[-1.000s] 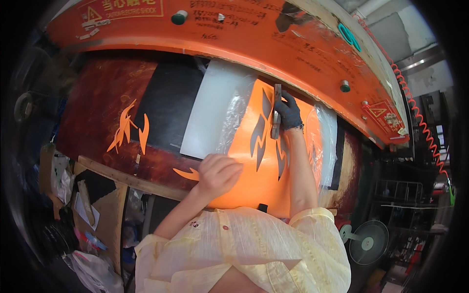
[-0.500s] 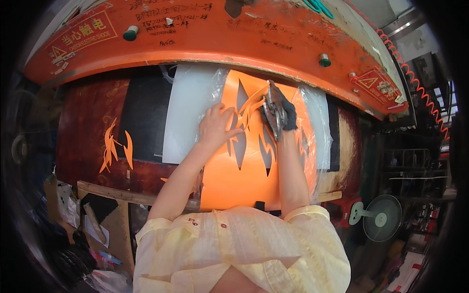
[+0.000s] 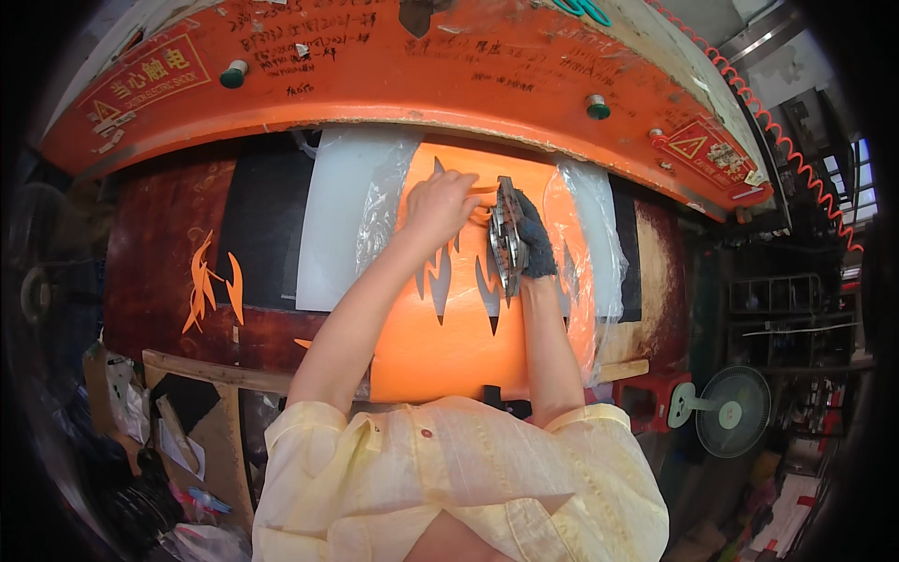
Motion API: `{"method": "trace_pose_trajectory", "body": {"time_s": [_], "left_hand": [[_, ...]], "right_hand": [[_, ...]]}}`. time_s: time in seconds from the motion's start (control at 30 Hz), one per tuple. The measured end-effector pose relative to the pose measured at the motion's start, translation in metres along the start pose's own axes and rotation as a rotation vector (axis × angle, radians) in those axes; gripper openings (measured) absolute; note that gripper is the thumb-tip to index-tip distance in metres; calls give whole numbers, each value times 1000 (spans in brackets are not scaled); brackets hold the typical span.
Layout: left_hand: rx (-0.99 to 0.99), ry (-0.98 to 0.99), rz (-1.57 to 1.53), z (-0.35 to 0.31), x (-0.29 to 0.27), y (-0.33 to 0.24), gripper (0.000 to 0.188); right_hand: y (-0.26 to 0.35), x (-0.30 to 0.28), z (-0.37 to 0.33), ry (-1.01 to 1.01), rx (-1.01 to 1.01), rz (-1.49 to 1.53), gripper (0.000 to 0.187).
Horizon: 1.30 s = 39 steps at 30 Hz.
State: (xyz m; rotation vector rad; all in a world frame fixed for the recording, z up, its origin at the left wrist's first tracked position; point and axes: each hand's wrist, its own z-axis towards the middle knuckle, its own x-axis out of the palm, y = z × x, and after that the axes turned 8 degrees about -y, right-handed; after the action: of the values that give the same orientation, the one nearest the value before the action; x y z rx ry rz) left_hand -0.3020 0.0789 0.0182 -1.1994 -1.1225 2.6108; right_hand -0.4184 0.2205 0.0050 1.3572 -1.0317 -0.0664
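My right hand (image 3: pixel 535 239), in a dark glove, grips a metal cutting die (image 3: pixel 505 242) with a jagged outline, held on edge above the sheet. My bare left hand (image 3: pixel 438 208) is beside it, fingers bent and closed on an orange cut piece (image 3: pixel 484 195) that reaches to the die; the fingertips are partly hidden. Beneath both hands lies a bright orange sheet (image 3: pixel 449 359) with several pointed, flame-shaped holes cut through it, dark showing inside them.
A white board (image 3: pixel 342 215) and clear plastic film (image 3: pixel 386 201) lie under the sheet. Orange cut-outs (image 3: pixel 203 286) rest on the red-brown table (image 3: pixel 154 318) at left. An orange machine beam (image 3: pixel 375 89) spans the far side. A fan (image 3: pixel 733 412) stands at lower right.
My left hand has moved up and inward to the die. The die, in my right hand, has come slightly nearer me. The loose orange strips beside it have mostly gone from sight.
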Motion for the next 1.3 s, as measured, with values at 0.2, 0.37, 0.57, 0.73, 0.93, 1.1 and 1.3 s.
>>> {"method": "trace_pose_trajectory", "body": {"time_s": [0.2, 0.37, 0.57, 0.73, 0.93, 1.1, 1.3], "left_hand": [[-67, -8, 176, 11, 25, 12, 17], [-263, -39, 128, 5, 47, 21, 15], [-770, -301, -101, 27, 29, 61, 23], [-718, -86, -50, 8, 4, 93, 31], [-498, -226, -488, -31, 8, 41, 31], [-207, 221, -120, -30, -23, -3, 42], [-240, 549, 52, -45, 7, -8, 48]], "right_hand": [[3, -6, 1, -27, 79, -101, 69], [-5, 1, -8, -77, 7, -290, 69], [-2, 2, -43, 21, -188, -325, 72], [4, -4, -51, -182, 43, -179, 65], [0, -4, -25, -55, 42, -142, 60], [1, 4, -30, -110, 18, -169, 61], [1, 4, -29, -90, -13, -69, 62]]}}
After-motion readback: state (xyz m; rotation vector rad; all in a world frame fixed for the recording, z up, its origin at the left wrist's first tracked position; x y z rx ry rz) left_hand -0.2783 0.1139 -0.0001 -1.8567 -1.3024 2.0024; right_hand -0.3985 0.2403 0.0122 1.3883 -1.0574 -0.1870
